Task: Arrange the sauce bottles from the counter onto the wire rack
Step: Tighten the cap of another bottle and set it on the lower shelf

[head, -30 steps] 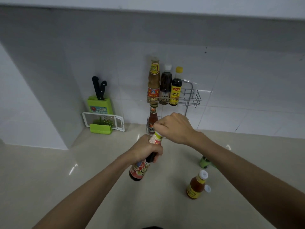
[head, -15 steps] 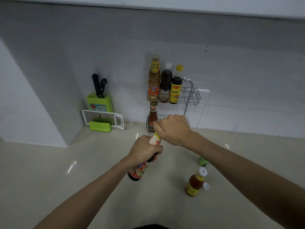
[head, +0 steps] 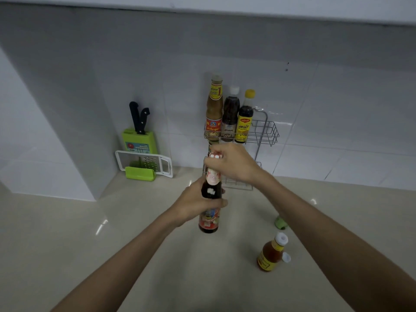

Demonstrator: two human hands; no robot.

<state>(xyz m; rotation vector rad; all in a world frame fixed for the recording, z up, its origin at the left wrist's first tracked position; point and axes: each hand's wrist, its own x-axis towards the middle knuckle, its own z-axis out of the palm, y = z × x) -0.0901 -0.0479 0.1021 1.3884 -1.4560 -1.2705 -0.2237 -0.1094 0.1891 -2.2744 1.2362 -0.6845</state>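
- A small orange sauce bottle (head: 271, 255) with a yellow label and a white flip cap hanging open is seen standing near the front right of the counter (head: 67, 244); its writing cannot be read.
- A green object (head: 280, 222) lies on the counter just behind it, partly hidden by the right forearm.
- A dark sauce bottle (head: 210, 199) is held upright above the middle of the counter. A red and blue pictorial label is carried low on its body and a pale neck label above; no text is legible.
- The left hand (head: 198, 204) is wrapped around the bottle's body from the left, forearm reaching in from the lower left.
- The right hand (head: 234, 164) is closed over the bottle's top, where a red-and-white cap (head: 215, 156) shows between the fingers; the forearm comes from the lower right.
- The wire rack (head: 266, 131) stands at the back edge against the tiled wall. On its upper tier a tall brown bottle (head: 215, 109), a dark bottle with a white cap (head: 230, 113) and a yellow-capped Maggi bottle (head: 245, 118) are lined up, touching.
- At the back left a green knife block (head: 139, 140) with two black handles stands behind a white grater (head: 144, 164).
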